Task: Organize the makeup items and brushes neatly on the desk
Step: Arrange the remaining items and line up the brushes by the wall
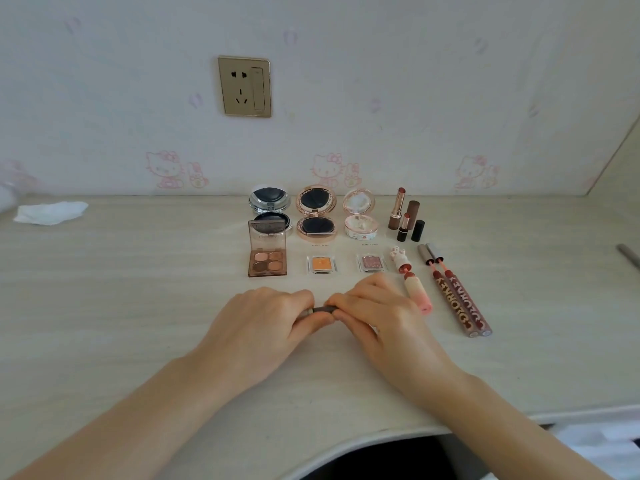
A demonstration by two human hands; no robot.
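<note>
— While both hands are meeting at the desk's point(138, 306) front centre, what are they gripping?
— Left hand point(263, 327) and right hand point(377, 317) are pinching opposite ends of one small dark tube point(323, 309), lying level, just before the eyeshadow palette point(267, 258) and open compacts point(317, 216).

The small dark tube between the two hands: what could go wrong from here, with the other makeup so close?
1. Both the left hand and the right hand pinch the small dark tube; a sudden pull apart could jerk the right hand into the pink lip tube lying beside it.
2. The uncapped lipsticks stand upright behind; a knock could topple them.
</note>
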